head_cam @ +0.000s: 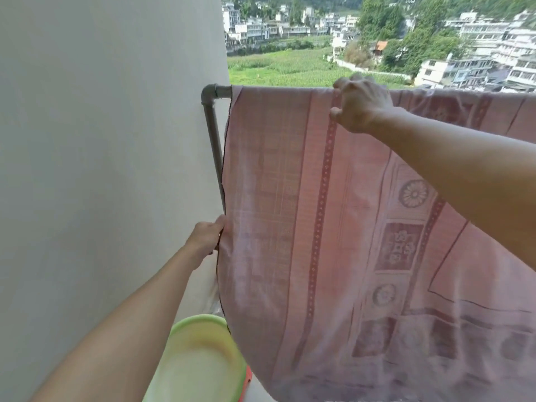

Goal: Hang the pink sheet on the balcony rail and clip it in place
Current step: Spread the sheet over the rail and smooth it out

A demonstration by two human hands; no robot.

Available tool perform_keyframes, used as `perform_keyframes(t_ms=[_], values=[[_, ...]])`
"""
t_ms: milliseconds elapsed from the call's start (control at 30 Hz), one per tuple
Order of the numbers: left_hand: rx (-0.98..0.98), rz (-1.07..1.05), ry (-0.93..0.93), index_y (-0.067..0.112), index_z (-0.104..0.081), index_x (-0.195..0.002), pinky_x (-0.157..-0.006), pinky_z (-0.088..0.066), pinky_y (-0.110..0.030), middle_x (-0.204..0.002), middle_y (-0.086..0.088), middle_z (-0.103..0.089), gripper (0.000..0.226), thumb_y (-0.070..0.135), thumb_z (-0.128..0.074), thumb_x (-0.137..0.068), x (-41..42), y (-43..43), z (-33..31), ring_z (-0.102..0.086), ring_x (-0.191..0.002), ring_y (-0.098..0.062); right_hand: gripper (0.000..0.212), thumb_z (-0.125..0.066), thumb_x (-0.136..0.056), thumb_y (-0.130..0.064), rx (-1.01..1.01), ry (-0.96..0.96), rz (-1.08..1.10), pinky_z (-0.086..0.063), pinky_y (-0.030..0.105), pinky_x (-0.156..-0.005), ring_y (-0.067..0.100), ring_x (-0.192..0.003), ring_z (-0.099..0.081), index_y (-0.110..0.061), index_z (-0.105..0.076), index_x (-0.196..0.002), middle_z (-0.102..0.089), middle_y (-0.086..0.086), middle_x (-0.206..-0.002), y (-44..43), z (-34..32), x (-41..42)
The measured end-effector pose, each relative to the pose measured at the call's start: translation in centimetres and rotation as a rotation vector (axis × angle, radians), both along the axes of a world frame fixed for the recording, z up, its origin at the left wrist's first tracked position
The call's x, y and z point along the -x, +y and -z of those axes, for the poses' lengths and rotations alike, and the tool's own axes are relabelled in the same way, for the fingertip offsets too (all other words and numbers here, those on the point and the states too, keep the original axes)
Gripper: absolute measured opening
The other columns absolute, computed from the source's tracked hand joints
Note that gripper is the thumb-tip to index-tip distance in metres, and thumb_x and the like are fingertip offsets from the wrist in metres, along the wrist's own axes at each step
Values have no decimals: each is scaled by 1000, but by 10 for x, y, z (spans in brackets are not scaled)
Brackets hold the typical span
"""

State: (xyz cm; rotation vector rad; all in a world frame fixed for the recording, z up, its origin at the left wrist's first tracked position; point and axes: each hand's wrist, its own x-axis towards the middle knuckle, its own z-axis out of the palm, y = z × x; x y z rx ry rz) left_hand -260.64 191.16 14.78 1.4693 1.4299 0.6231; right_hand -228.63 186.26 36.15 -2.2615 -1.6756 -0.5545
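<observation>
The pink patterned sheet (333,227) hangs draped over the grey balcony rail (213,95), covering the rail from near its left elbow joint to the right edge of view. My left hand (207,237) pinches the sheet's left side edge about halfway down, beside the rail's vertical pipe. My right hand (361,104) rests on top of the rail with fingers curled over the sheet's fold. No clip is visible in either hand or on the sheet.
A white wall (101,169) fills the left side, close to the rail's vertical pipe. A green and yellow plastic basin (200,358) sits on the floor below my left arm. Beyond the rail lie fields and buildings far below.
</observation>
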Motion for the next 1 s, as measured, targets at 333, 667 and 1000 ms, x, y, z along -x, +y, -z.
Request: perform_keyframes(t_ms=[333, 667, 1000], values=[[-170, 108, -486, 9, -66, -105, -63, -58, -25, -94, -5, -71, 27, 28, -72, -87, -86, 116, -83, -69, -73, -13, 45, -51, -92, -57, 34, 1, -16, -44, 36, -76, 26, -85, -60, -15, -56, -106, -62, 6, -91, 63, 3, -20], [-513, -192, -501, 20, -46, -44, -44, -34, -19, -35, 16, -37, 52, 44, -75, -80, -122, 155, -168, -33, -37, -3, 32, -59, -89, -52, -98, 268, -217, -41, 23, -51, 7, -60, -53, -32, -71, -112, -69, -6, -83, 67, -9, -32], [-662, -158, -143, 18, -69, -65, -72, -56, -27, -74, 2, -70, 16, 25, -82, -71, -109, 160, -217, -68, -75, -13, 8, -72, -86, -24, -168, 455, -362, -60, 43, -69, 23, -73, -69, -18, -76, -88, -72, -2, -76, 81, -20, -31]])
